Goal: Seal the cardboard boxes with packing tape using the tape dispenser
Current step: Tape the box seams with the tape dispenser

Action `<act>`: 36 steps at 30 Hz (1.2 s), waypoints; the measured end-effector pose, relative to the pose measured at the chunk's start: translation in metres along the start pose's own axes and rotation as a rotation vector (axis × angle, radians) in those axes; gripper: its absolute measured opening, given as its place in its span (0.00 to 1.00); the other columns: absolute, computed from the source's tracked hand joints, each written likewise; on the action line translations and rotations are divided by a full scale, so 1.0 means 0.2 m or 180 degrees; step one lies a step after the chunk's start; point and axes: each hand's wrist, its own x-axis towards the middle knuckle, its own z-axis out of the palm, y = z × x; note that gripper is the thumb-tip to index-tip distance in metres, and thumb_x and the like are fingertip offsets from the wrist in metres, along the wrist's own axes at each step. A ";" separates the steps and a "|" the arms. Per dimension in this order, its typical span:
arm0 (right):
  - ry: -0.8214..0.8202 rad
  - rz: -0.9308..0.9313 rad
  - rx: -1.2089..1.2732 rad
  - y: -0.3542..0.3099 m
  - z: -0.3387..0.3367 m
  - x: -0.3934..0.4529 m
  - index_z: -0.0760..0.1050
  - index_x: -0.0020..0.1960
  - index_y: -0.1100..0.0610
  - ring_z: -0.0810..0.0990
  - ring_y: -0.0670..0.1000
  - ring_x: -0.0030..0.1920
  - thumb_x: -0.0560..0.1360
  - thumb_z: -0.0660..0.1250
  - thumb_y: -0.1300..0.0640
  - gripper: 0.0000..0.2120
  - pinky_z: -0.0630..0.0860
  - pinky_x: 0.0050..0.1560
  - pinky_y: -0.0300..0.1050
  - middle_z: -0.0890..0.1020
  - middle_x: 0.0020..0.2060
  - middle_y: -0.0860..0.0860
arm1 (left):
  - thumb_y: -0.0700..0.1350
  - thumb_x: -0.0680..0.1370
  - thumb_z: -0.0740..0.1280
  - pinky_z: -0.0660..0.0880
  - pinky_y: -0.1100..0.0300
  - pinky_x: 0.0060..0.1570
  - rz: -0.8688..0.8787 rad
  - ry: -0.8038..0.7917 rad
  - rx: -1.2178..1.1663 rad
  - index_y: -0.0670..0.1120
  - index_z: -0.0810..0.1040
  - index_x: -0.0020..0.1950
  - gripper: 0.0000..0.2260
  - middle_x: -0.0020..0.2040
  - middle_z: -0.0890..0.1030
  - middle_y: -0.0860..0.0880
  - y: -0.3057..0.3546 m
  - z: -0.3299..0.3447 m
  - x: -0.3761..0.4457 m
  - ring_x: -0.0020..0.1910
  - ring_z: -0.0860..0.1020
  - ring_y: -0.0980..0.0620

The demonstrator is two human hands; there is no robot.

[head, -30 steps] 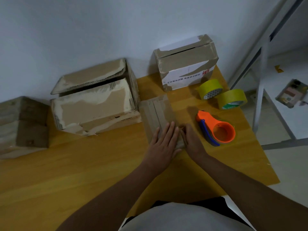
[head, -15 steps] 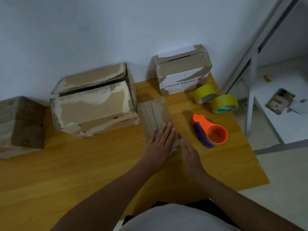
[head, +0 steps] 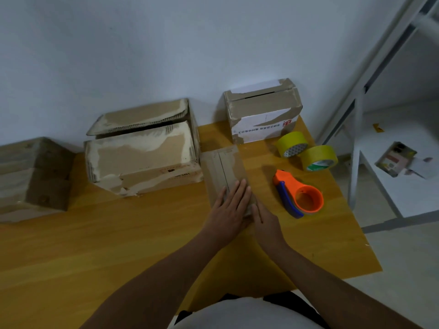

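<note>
**Hands flat on the small box**

The left hand (head: 230, 211) pressed the small cardboard box (head: 224, 169) with straight, close-set fingers. The right hand (head: 266, 222) lay alongside, fingers straight together. Right of those fingertips sat the orange tape dispenser (head: 299, 194).

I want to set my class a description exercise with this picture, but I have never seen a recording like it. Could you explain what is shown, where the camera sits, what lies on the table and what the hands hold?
No machine here: a person wears a camera on the head, looking down at their own arms. The left hand lies flat on a small flat cardboard box; the right hand rests at its near edge. Neither holds anything. On the wooden table lie an orange tape dispenser, two yellow tape rolls, and larger worn boxes by the wall.
</note>
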 end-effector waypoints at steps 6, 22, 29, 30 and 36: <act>-0.0290 -0.0041 -0.0195 -0.01 -0.04 0.02 0.64 0.75 0.54 0.79 0.54 0.60 0.83 0.55 0.53 0.21 0.72 0.52 0.41 0.79 0.63 0.53 | 0.48 0.79 0.63 0.33 0.48 0.76 0.0139 -0.0323 -0.1642 0.47 0.45 0.81 0.37 0.81 0.38 0.49 -0.12 -0.14 -0.01 0.78 0.34 0.54; -0.0865 -0.1849 -0.3933 -0.13 0.04 0.08 0.43 0.80 0.51 0.39 0.54 0.78 0.78 0.37 0.32 0.36 0.41 0.77 0.57 0.44 0.79 0.48 | 0.56 0.83 0.58 0.78 0.57 0.51 -0.3635 0.0440 -0.7214 0.41 0.79 0.58 0.21 0.54 0.85 0.46 -0.11 0.07 -0.42 0.55 0.82 0.49; -0.0759 -0.2043 -0.3915 -0.17 0.06 0.07 0.52 0.79 0.55 0.50 0.60 0.78 0.79 0.45 0.35 0.35 0.52 0.76 0.62 0.54 0.79 0.53 | 0.51 0.77 0.71 0.73 0.62 0.48 -0.3093 0.0886 -0.6672 0.48 0.81 0.45 0.07 0.45 0.85 0.52 -0.10 0.13 -0.44 0.49 0.82 0.55; -0.0801 -0.2141 -0.3880 -0.18 0.07 0.08 0.51 0.79 0.54 0.48 0.59 0.79 0.79 0.45 0.34 0.36 0.50 0.76 0.62 0.52 0.79 0.53 | 0.51 0.77 0.71 0.73 0.62 0.48 -0.3071 0.0910 -0.6647 0.48 0.80 0.45 0.07 0.45 0.84 0.52 -0.09 0.13 -0.44 0.48 0.82 0.55; -0.1100 -0.2186 -0.3873 -0.18 0.13 0.14 0.45 0.80 0.49 0.45 0.54 0.79 0.79 0.40 0.33 0.34 0.51 0.76 0.61 0.46 0.79 0.46 | 0.48 0.79 0.70 0.77 0.61 0.50 -0.3061 0.1228 -0.6456 0.44 0.79 0.46 0.08 0.41 0.82 0.52 -0.07 0.11 -0.45 0.47 0.81 0.53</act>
